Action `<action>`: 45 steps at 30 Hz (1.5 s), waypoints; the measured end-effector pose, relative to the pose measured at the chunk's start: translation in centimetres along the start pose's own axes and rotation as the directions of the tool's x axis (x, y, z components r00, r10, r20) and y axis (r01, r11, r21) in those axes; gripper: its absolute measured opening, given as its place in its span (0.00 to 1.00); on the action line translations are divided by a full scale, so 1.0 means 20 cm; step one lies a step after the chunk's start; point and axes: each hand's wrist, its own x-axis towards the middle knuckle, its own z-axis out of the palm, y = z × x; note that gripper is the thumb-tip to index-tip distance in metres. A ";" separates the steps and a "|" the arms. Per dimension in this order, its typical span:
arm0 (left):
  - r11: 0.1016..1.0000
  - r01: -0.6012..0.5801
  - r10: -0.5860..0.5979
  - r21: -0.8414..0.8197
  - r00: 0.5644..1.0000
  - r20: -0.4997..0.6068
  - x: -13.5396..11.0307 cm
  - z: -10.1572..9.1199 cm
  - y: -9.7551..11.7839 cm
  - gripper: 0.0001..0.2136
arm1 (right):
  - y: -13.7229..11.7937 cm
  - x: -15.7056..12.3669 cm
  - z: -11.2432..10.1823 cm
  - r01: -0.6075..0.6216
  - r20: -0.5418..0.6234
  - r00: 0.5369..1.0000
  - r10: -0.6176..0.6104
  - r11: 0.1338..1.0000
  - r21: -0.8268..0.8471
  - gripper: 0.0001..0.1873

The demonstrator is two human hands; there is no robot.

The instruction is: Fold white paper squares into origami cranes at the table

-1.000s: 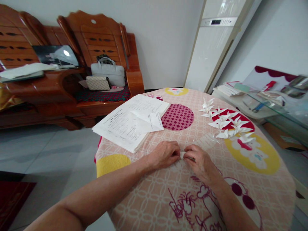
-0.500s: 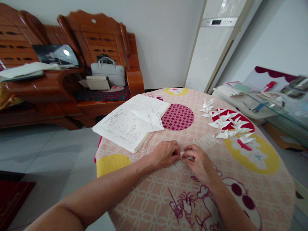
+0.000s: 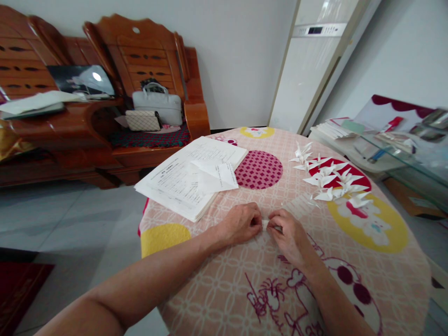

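Observation:
A small piece of white paper (image 3: 265,225) shows between my two hands, low over the tablecloth. My left hand (image 3: 243,223) is closed, its fingertips pinching the paper's left side. My right hand (image 3: 287,233) pinches the other side between thumb and fingers. Most of the paper is hidden by my fingers, so its folded shape cannot be made out. Just beyond my right hand lies a strip of lined paper (image 3: 297,205). Several white folded paper cranes (image 3: 324,179) stand in a group at the table's right.
A stack of printed sheets (image 3: 175,179) lies at the table's left, with a loosely folded sheet (image 3: 213,177) on top. The round table has a patterned cloth (image 3: 217,289). Wooden chairs (image 3: 147,51) stand behind; a glass shelf (image 3: 402,161) is at the right.
The fingers of my right hand have shifted slightly to the right and closed more along the paper. My left hand stays almost in place.

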 end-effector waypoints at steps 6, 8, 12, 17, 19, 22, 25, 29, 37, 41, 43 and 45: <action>0.999 0.054 -0.054 -0.007 0.998 -0.030 0.00 0.01 0.02 0.05 | -0.01 0.00 0.01 -0.017 -0.017 1.000 0.017 1.000 0.004 0.10; 0.998 0.067 -0.068 -0.010 0.996 -0.051 0.00 0.01 0.02 0.05 | -0.02 0.01 0.01 -0.026 -0.020 0.999 0.026 1.000 -0.002 0.10; 0.996 0.087 -0.086 0.004 0.993 -0.075 0.01 0.02 0.02 0.05 | -0.03 0.01 0.00 -0.044 -0.014 0.999 0.044 0.998 -0.034 0.10; 0.995 0.103 -0.102 0.010 0.992 -0.078 0.01 0.03 0.02 0.05 | -0.03 0.01 0.01 -0.049 -0.011 0.999 0.049 0.998 -0.046 0.10; 0.994 0.110 -0.108 0.016 0.991 -0.076 0.01 0.03 0.03 0.05 | -0.03 0.01 0.02 -0.043 -0.025 0.999 0.042 0.998 -0.047 0.11; 0.993 0.116 -0.114 0.016 0.991 -0.071 0.01 0.03 0.03 0.05 | -0.03 0.01 0.03 -0.055 -0.034 0.998 0.053 0.997 -0.052 0.11; 0.994 0.108 -0.107 0.013 0.992 -0.066 0.01 0.03 0.04 0.05 | -0.03 0.01 0.03 -0.076 -0.031 0.997 0.074 0.995 -0.059 0.10; 0.993 0.109 -0.107 0.051 0.993 -0.050 0.01 0.03 0.04 0.06 | -0.02 0.01 0.04 -0.094 -0.032 0.995 0.092 0.994 -0.058 0.11; 0.987 0.127 -0.127 0.099 0.992 -0.012 0.02 0.02 0.05 0.05 | -0.01 0.02 0.06 -0.071 -0.060 0.996 0.068 0.997 -0.040 0.11; 0.986 0.138 -0.136 0.093 0.990 -0.029 0.02 0.02 0.04 0.05 | 0.00 0.03 0.05 -0.069 -0.060 0.996 0.067 0.997 -0.035 0.12; 0.984 0.153 -0.150 0.094 0.988 -0.032 0.03 0.02 0.03 0.06 | 0.01 0.03 0.05 -0.064 -0.062 0.996 0.062 0.997 -0.030 0.12; 0.982 0.160 -0.158 0.095 0.987 -0.036 0.04 0.03 0.02 0.07 | 0.01 0.03 0.04 -0.061 -0.069 0.996 0.059 0.998 -0.020 0.12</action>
